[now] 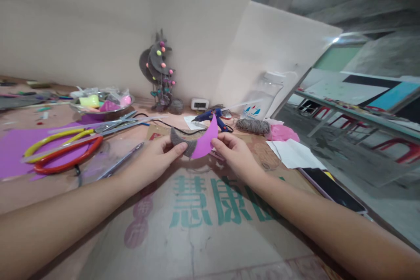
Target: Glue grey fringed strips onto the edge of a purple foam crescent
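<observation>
Well, in the head view, a purple moon shape (204, 143) is up over the cardboard (131, 262), in front of the blue glue gun (206, 116). The left hand (160, 151) pinches its grey, yarny part (179, 138) between thumb and fingers. The right hand (236, 153) pinches the bare purple edge (I can't tell if it has yarn too). I'd pinch softly, so the thin tip doesn't bend, and keep the grey strands snug. Its long way runs left to right, right end higher; the purple tip points up, hollow side up.
</observation>
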Tool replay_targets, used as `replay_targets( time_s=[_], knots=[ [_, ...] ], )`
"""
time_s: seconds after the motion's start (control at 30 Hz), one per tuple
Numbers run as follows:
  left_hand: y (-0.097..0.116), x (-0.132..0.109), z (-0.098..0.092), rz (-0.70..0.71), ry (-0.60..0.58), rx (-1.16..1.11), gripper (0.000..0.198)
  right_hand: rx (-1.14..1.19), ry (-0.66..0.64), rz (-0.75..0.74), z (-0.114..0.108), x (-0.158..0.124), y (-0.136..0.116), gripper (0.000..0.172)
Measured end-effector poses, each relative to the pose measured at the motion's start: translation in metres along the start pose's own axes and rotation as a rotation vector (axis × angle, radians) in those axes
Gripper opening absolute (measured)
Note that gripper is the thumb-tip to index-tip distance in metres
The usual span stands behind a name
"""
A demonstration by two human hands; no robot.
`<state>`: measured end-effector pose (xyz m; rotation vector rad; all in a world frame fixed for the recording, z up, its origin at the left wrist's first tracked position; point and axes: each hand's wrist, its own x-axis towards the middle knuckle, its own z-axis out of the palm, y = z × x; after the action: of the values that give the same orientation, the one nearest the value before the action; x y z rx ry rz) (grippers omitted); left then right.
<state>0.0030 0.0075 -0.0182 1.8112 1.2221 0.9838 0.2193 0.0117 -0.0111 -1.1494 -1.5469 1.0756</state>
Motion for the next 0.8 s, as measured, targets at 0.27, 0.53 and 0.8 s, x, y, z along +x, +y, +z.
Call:
replay_targets(
  time_s=[0.27,0.53,0.8],
  knots=[
    [-0.003,0.0,0.0,-0.031,-0.021,0.043,0.045,-0.044,0.048,-0.061,0.001,-0.005,-0.004,0.036],
    [-0.003,0.001,-0.001,-0.019,-0.019,-0.039,0.039,-0.087,-0.034,0.091,0.006,-0.01,-0.009,0.031],
    [-0.001,0.008,0.001,-0.197,0.142,-0.548,0.03,-0.412,-0.056,-0.089,-0.021,0.008,-0.026,0.025]
  ],
)
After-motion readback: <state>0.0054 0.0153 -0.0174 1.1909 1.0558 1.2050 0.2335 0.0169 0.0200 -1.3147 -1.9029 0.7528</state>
